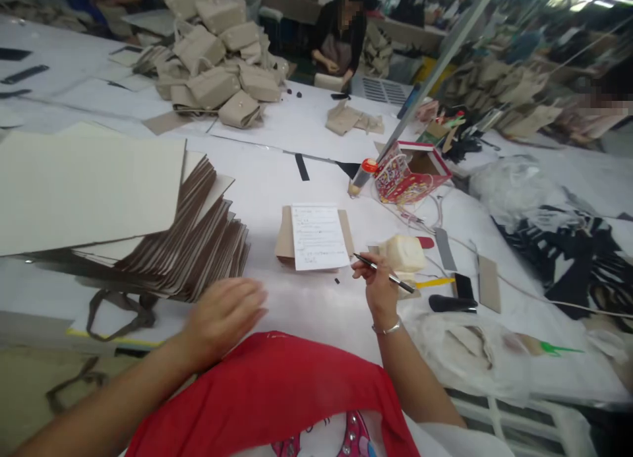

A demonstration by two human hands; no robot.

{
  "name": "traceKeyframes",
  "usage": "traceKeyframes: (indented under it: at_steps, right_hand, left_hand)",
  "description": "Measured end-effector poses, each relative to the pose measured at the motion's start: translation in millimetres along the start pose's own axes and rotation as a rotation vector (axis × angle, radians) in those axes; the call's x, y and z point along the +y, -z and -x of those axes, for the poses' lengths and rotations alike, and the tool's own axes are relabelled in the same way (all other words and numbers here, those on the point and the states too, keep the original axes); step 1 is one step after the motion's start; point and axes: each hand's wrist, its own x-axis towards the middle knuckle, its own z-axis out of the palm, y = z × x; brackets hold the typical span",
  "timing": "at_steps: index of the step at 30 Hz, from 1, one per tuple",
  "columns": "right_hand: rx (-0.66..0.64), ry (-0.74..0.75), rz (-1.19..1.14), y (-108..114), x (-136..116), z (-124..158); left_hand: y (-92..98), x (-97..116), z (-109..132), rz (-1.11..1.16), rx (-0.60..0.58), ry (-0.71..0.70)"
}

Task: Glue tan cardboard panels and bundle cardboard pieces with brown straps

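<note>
My right hand (382, 292) holds a dark pen with silver parts (401, 284), wrist ringed by a metal bracelet. Just left of that hand, a sheet of paper with handwritten lines (319, 239) lies on top of a small stack of tan pieces (284, 239). My left hand (228, 315) hovers near the table's front edge with its fingers stretched out and nothing in it. Beside it rises a large fanned stack of brown-edged sheets (208, 246), topped by a pale board (89, 186).
Several tan bags (212, 68) are heaped at the back left. A patterned red box (413, 173) and an orange-capped bottle (363, 177) stand by a slanted metal pole (440, 68). To the right lie a cream block (403, 252), a yellow tool (435, 282) and plastic bags (469, 351). Another person (341, 41) works opposite.
</note>
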Motion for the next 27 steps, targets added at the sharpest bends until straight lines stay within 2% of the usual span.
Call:
traceKeyframes:
  at_steps: [2,4,5,7,9,12,15,18,20,23,27]
  right_hand:
    - [-0.023,-0.054,-0.024,-8,13,-13]
    - [-0.013,-0.076,-0.006,-14,23,-27]
    - [0.005,-0.083,0.011,-15,27,-34]
    - [0.051,-0.092,0.056,-16,33,-45]
    - [0.065,-0.093,0.104,-14,36,-51]
    - [0.017,-0.074,0.163,-9,37,-58]
    - [-0.026,-0.041,0.211,-7,34,-72]
    - [-0.029,0.060,0.291,-10,24,-93]
    - [-0.025,0.145,0.312,-16,16,-104]
    - [-0.067,0.213,0.250,-28,6,-110]
    - [-0.217,0.128,0.275,-48,10,-101]
  left_hand:
    - [-60.5,2,-8,-0.069,-0.098,-0.073]
    - [-112.2,-6,-15,-0.159,-0.137,-0.097]
    - [-130.8,-13,-18,-0.194,-0.129,-0.096]
    - [-151.2,-26,-22,-0.232,-0.104,-0.109]
    - [-153.3,-34,-26,-0.217,-0.086,-0.154]
    - [-142.7,-35,-37,-0.141,-0.065,-0.204]
    - [-134.2,-32,-58,-0.100,-0.029,-0.190]
    - [-133.4,-35,-81,-0.117,0.033,-0.171]
    - [-137.5,-40,-91,-0.148,0.045,-0.166]
    - [-149.9,-46,-92,-0.184,-0.021,-0.163]
    - [-166.6,-49,-77,-0.192,-0.124,-0.099]
